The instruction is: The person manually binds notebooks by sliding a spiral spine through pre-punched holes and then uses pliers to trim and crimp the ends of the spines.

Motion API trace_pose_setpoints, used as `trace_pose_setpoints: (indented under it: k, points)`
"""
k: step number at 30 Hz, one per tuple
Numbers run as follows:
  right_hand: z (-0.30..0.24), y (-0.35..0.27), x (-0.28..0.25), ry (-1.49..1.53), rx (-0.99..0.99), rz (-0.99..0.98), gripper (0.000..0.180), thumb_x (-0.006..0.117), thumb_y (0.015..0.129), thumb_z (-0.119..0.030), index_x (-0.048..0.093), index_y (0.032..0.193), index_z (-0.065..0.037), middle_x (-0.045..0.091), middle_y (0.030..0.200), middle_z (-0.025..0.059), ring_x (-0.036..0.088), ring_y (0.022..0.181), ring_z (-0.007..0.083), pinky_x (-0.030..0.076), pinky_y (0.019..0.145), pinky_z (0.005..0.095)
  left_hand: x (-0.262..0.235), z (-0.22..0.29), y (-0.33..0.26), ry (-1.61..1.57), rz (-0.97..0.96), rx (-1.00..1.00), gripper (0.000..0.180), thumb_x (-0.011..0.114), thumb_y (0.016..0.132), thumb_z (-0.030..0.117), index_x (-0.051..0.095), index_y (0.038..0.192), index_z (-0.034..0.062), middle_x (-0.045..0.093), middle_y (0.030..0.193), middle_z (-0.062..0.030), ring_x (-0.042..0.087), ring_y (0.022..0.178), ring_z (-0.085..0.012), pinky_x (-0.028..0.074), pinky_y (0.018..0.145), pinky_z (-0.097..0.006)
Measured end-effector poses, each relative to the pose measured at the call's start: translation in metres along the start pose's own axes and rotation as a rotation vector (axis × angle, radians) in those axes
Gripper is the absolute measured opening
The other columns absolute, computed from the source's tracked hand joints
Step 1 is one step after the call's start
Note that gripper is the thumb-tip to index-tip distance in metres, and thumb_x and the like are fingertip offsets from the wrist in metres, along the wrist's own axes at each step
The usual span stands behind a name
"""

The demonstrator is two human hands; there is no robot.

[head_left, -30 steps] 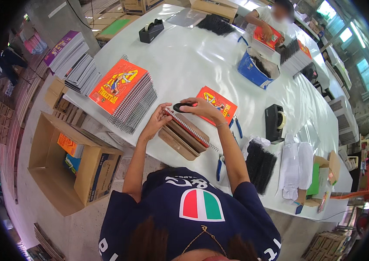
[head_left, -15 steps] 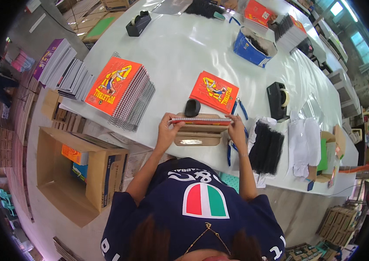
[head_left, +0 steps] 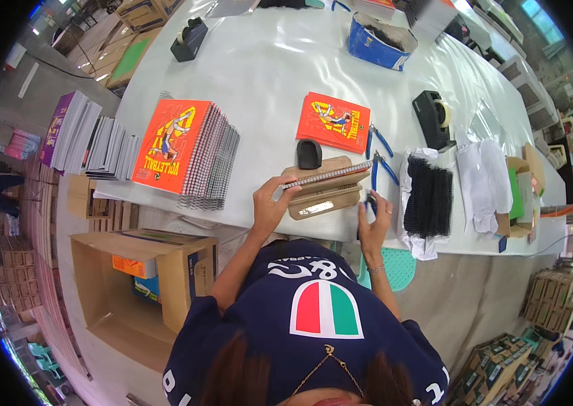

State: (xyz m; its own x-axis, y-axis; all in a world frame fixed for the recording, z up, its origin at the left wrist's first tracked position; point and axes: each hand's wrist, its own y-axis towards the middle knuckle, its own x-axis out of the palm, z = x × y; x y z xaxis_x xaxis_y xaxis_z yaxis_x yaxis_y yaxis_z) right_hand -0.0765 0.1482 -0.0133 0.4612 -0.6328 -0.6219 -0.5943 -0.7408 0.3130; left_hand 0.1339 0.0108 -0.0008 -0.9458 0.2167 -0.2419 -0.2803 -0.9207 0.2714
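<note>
1. The spiral notebook [head_left: 330, 177] stood with its coiled edge uppermost in a brown holder [head_left: 313, 207], at the table's near edge, right in front of the person.
2. The left hand [head_left: 273, 203] had its fingers pinched on the left end of that notebook, thumb on the near side.
3. The right hand [head_left: 375, 223] was just off the holder's right end, its fingers closed around a dark pair of pliers [head_left: 371, 201], mostly hidden by the hand.
4. A small black block [head_left: 309, 155] sat at the holder's far side.
5. Beyond it lay a low pile of orange-red covers [head_left: 333, 123], with two blue-handled cutters [head_left: 388, 170] near its right side.
6. Farther right I saw a black tape dispenser [head_left: 430, 122], a bundle of black coils [head_left: 428, 199] on white wrapping, and a white packet [head_left: 481, 177] beside that.
7. To the left rose a tall stack of orange-red spiral notebooks [head_left: 173, 145], and past it some purple-topped books [head_left: 63, 132].
8. A blue box [head_left: 373, 54] stood toward the far side of the table [head_left: 266, 84].
9. Below, at the left, an open cardboard box [head_left: 121, 308] held orange and blue items.
</note>
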Motion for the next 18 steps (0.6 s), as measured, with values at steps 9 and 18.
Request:
trace_pose_setpoints:
  k: [9, 18]
  points:
    - [-0.111, -0.011, 0.044, 0.234, -0.314, -0.166, 0.037, 0.078, 0.074, -0.009, 0.063, 0.108, -0.002, 0.059, 0.104, 0.0155, 0.062, 0.091, 0.0311, 0.052, 0.078, 0.0373, -0.006, -0.003, 0.002, 0.02, -0.083, -0.003, 0.016, 0.069, 0.083, 0.003, 0.074, 0.097, 0.0003, 0.072, 0.102, -0.0143, 0.071, 0.093, -0.0223, 0.054, 0.081, -0.031]
    - [-0.118, -0.011, 0.054, 0.167, -0.314, -0.145, 0.035, 0.078, 0.075, -0.011, 0.065, 0.107, -0.004, 0.059, 0.101, 0.0138, 0.063, 0.085, 0.0298, 0.052, 0.073, 0.0365, -0.005, -0.002, 0.003, -0.04, -0.044, -0.032, 0.025, 0.063, 0.083, -0.003, 0.07, 0.106, 0.0001, 0.073, 0.101, -0.0132, 0.07, 0.094, -0.0209, 0.054, 0.082, -0.031]
